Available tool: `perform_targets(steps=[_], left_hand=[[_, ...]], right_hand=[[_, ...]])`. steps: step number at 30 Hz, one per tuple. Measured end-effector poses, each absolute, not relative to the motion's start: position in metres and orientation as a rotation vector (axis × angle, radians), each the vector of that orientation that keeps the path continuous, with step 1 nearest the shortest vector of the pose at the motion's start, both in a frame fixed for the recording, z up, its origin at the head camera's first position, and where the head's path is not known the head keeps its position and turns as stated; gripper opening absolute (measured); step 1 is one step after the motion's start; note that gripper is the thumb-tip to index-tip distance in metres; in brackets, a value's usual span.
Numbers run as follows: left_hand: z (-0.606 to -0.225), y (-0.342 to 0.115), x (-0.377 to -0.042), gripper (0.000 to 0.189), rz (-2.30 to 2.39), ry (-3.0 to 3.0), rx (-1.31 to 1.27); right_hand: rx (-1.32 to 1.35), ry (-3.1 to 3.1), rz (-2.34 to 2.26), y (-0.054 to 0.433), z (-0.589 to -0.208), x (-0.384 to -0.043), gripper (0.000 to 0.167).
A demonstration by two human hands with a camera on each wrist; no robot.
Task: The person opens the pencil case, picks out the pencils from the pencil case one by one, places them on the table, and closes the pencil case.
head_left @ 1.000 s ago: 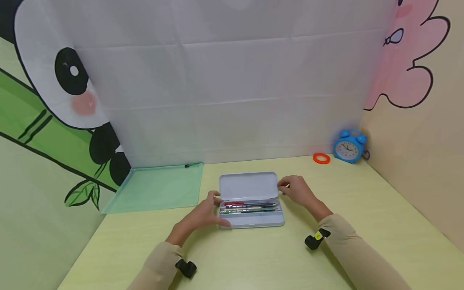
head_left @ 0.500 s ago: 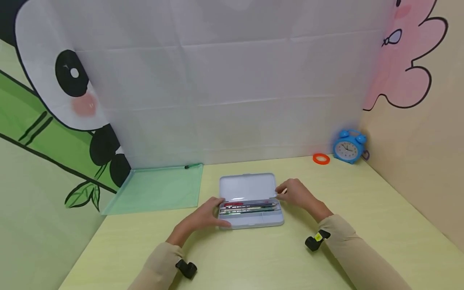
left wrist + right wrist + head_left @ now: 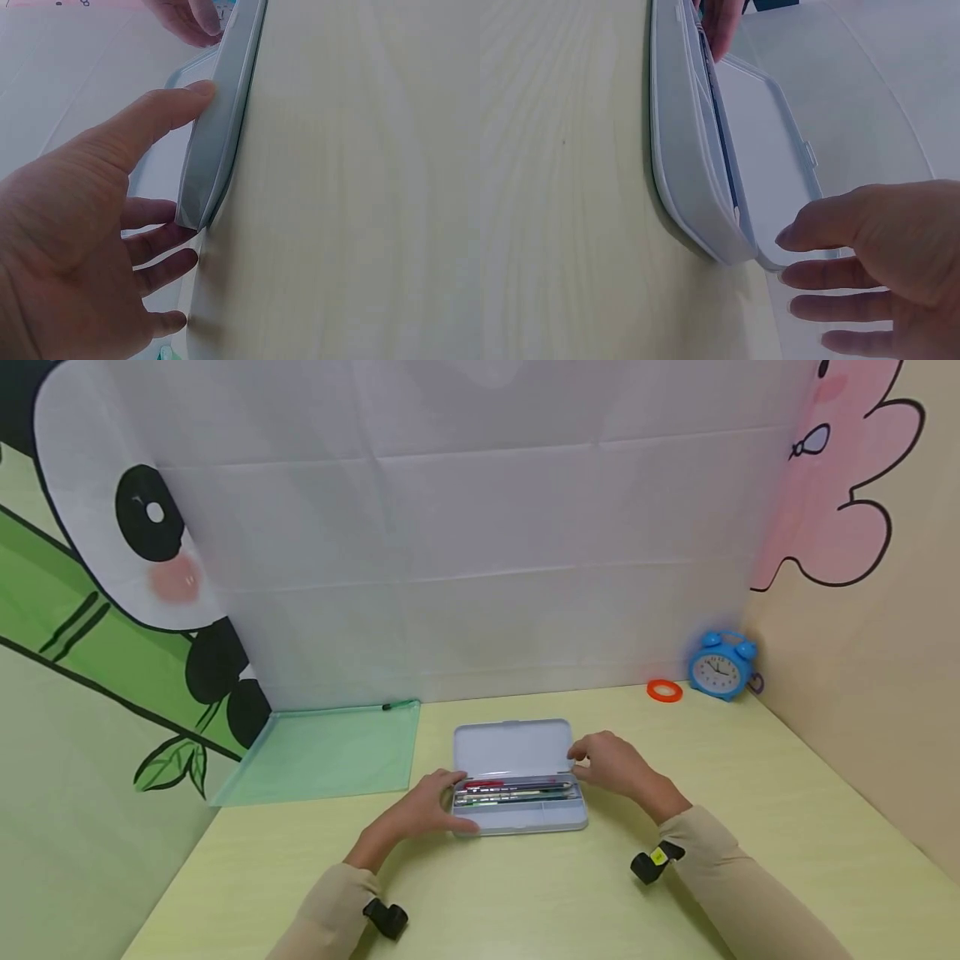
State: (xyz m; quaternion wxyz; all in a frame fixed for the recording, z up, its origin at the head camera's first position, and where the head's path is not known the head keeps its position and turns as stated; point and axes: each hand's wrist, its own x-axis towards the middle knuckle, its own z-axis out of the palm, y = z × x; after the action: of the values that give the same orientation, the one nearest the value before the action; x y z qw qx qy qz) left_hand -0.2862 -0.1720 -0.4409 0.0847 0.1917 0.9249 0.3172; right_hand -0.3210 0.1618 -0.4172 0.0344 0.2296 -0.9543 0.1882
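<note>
A pale pencil case (image 3: 517,820) lies on the table with its lid (image 3: 512,748) swung back. Several pens and pencils (image 3: 517,794) lie lengthwise in it, with a red piece (image 3: 483,784) among them. My left hand (image 3: 423,807) holds the case's left end, the thumb (image 3: 196,90) on the front wall and the fingers around the corner, as the left wrist view shows. My right hand (image 3: 611,762) is at the lid's right edge. In the right wrist view its thumb (image 3: 810,227) and forefinger stand apart beside the lid's corner, the fingers loosely extended.
A green mesh zip pouch (image 3: 330,756) lies flat to the left of the case. At the back right stand an orange-red ring (image 3: 664,691) and a blue alarm clock (image 3: 716,670). A white cloth (image 3: 480,543) hangs behind the table.
The lid has tipped slightly farther back. My right hand has come slightly down along its edge, thumb and forefinger parting. The raised left forefinger has lowered to the case.
</note>
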Motion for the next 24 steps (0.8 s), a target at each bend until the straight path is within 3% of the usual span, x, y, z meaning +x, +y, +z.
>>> perform_targets(steps=[24], left_hand=[[-0.443, -0.174, -0.288, 0.099, 0.889, 2.752, 0.600]], right_hand=[[1.076, -2.641, 0.379, 0.126, -0.420, -0.297, 0.019]])
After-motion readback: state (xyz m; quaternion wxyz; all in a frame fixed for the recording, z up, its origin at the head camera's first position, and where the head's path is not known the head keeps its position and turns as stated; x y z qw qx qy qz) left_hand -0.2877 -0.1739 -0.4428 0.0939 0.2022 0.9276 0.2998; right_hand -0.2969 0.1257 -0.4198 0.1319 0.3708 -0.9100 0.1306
